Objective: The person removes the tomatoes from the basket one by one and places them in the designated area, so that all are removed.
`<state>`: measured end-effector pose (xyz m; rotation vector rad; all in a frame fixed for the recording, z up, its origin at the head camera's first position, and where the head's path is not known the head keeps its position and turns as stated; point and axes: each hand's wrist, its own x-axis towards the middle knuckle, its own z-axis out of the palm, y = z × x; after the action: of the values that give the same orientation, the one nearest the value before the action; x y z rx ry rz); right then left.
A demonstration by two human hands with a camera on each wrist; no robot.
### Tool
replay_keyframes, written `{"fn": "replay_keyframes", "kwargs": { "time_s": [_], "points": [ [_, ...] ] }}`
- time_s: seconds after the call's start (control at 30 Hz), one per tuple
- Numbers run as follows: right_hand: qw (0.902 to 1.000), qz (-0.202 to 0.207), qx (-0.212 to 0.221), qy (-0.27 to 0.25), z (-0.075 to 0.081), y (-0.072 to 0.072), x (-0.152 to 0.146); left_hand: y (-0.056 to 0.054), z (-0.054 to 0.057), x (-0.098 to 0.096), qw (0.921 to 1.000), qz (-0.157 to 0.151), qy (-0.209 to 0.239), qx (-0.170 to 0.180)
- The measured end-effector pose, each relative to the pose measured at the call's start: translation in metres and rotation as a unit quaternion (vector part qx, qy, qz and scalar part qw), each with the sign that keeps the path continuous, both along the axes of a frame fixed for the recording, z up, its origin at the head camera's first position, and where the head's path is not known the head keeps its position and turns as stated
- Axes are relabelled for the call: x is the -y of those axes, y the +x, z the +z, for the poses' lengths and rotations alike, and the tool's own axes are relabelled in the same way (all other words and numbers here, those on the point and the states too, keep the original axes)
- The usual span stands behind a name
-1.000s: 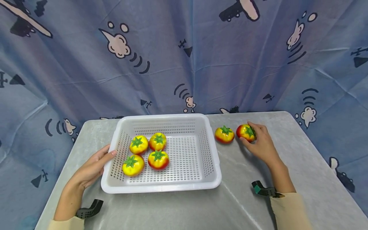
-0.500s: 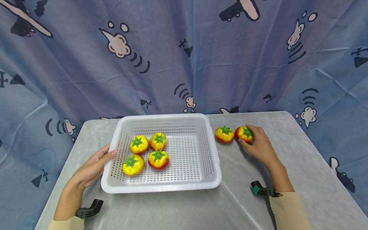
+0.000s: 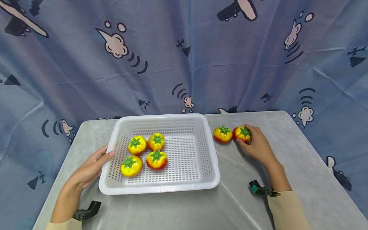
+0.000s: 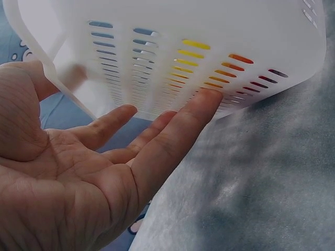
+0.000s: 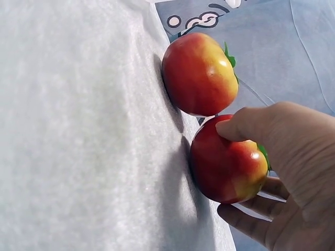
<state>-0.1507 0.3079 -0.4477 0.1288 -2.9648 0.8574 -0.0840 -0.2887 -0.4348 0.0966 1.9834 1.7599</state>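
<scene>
1. Right hand (image 3: 258,145): narrow grip, holding a tomato (image 3: 240,134) between the thumb on its near side and fingers on its far side. From where I stand, cannot tell whether it is clear of the table (image 3: 244,198).
2. Left of that grip, just beside the held one: a second tomato (image 3: 222,135), not gripped. Whether the two touch, cannot tell.
3. Left hand (image 3: 90,167): holding the basket (image 3: 159,189) at its left edge, thumb over the rim, fingers against the outer wall.
4. Just right of the left-hand grip, inside the basket: four tomatoes (image 3: 157,160) bunched together. The floor nearer the right-hand grip is bare.
5. Step in hand, judged: handling the held tomato. Pinch across its widest part, firmly enough for what looks a smooth skin.
6. Advice: lift straight up first; a sideways push could roll the neighbour. Light left-hand pressure should do; pressing hard could tip the basket.
</scene>
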Motion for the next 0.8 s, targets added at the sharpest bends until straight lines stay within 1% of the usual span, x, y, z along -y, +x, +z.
{"fn": "replay_keyframes", "kwargs": {
  "time_s": [0.13, 0.43, 0.6, 0.8],
  "points": [
    [1.0000, -0.001, 0.003, 0.002, 0.0003, -0.0001, 0.0012, 0.0009, -0.0003, 0.0011, 1.0000, -0.002, 0.002, -0.003],
    [0.9999, 0.001, -0.008, 0.010, 0.0009, 0.0002, 0.0013, 0.0009, -0.0004, 0.0016, 0.9999, -0.009, 0.010, -0.003],
    [0.9999, -0.001, -0.002, 0.013, 0.0008, 0.0004, 0.0025, 0.0006, 0.0005, 0.0017, 0.9999, -0.012, 0.005, -0.002],
    [0.9998, -0.008, 0.010, 0.017, 0.0005, 0.0001, 0.0031, 0.0011, 0.0008, 0.0012, 0.9999, -0.009, 0.005, -0.003]
  ]
}}
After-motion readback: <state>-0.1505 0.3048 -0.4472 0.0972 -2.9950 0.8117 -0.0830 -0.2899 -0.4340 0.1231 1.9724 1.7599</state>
